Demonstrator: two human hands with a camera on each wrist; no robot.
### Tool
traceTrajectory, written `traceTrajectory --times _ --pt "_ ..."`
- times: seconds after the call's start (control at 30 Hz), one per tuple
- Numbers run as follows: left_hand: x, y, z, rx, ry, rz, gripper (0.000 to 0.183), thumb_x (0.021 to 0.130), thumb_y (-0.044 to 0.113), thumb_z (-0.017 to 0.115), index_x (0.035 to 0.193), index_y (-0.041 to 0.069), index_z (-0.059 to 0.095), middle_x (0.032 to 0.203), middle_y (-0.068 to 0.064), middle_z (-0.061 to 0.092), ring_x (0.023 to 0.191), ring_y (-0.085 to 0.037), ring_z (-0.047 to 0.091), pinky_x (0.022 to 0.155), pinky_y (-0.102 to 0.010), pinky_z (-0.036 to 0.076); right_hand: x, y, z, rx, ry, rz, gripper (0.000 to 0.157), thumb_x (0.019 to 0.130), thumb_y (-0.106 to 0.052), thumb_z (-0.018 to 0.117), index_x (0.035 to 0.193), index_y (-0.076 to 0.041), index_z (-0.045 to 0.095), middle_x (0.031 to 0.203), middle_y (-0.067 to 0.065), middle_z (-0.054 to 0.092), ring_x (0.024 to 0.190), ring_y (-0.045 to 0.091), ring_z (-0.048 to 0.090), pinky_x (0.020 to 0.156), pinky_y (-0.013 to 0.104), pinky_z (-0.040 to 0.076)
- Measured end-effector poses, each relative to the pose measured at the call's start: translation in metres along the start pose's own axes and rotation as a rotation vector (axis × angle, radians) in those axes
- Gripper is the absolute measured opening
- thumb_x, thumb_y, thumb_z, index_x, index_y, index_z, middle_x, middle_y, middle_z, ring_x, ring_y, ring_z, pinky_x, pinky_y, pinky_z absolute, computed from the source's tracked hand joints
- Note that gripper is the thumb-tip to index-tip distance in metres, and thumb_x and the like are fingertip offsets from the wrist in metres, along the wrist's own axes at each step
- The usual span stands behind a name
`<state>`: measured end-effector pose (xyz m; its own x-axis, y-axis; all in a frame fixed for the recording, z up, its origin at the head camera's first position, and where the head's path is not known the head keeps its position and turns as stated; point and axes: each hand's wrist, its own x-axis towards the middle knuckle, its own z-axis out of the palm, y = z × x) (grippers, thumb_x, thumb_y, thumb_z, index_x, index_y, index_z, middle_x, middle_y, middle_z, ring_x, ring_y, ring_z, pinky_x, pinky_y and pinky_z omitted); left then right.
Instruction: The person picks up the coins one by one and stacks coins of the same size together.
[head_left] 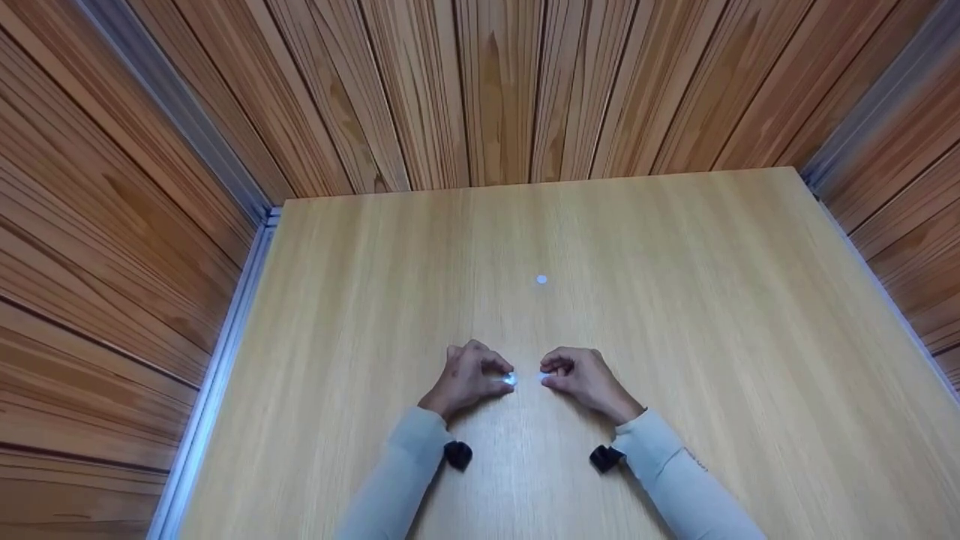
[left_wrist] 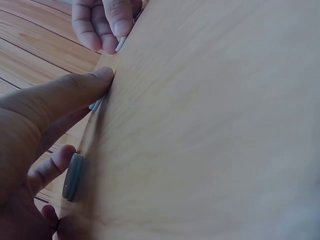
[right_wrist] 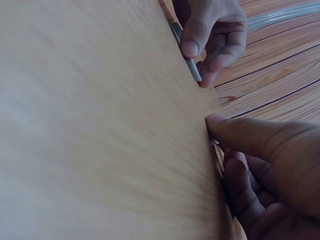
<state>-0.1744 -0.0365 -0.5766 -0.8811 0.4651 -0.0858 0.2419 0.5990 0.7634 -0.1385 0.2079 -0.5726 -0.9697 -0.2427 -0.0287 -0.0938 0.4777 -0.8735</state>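
Note:
My left hand (head_left: 469,377) rests low at the table's middle, thumb and finger pinching a small, shiny, coin-like disc (head_left: 510,379). Facing it, my right hand (head_left: 589,379) pinches another pale coin-like disc (head_left: 544,376) at the tabletop. A narrow gap separates the two discs. In the left wrist view, a short stack of coin-like discs (left_wrist: 73,177) lies by the curled fingers of my left hand; the head view hides it. The right wrist view shows the disc (right_wrist: 193,69) at my left fingertips edge-on. Their markings cannot be made out.
A small pale round spot (head_left: 541,280) is on the wooden table (head_left: 675,285), beyond the hands. Wood-plank walls (head_left: 495,90) stand at the back and both sides, with a metal rail (head_left: 225,330) along the left edge. Black wrist cameras (head_left: 457,455) sit under the sleeves.

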Motion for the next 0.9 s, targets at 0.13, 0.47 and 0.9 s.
traceTrajectory --times 0.13,0.47,0.9 --pt "0.000 0.000 0.000 -0.010 0.002 -0.005 0.018 0.077 0.027 0.088 0.093 0.029 0.079 0.095 0.015 0.060 0.099 -0.013 0.048 0.091 -0.044 0.027 0.000 0.000 0.000 0.008 0.001 -0.004 0.015 0.084 -0.003 0.079 0.098 -0.004 0.074 0.091 0.003 0.072 0.073 0.010 0.059 0.064 0.022 0.046" --pt "0.000 0.001 -0.001 0.019 0.009 0.059 0.021 0.077 0.029 0.088 0.096 0.024 0.079 0.091 0.016 0.064 0.095 -0.011 0.053 0.090 -0.044 0.025 -0.002 0.000 -0.001 0.006 -0.002 -0.019 0.016 0.084 -0.005 0.079 0.099 -0.004 0.074 0.092 0.003 0.073 0.074 0.011 0.059 0.066 0.021 0.046" --pt "0.001 0.014 0.012 -0.004 0.051 0.057 0.020 0.080 0.030 0.086 0.097 0.021 0.080 0.093 0.015 0.066 0.100 -0.012 0.051 0.093 -0.044 0.026 -0.002 0.007 -0.002 0.068 0.004 -0.032 0.018 0.084 -0.006 0.080 0.101 -0.004 0.074 0.094 0.004 0.073 0.075 0.010 0.061 0.067 0.022 0.048"
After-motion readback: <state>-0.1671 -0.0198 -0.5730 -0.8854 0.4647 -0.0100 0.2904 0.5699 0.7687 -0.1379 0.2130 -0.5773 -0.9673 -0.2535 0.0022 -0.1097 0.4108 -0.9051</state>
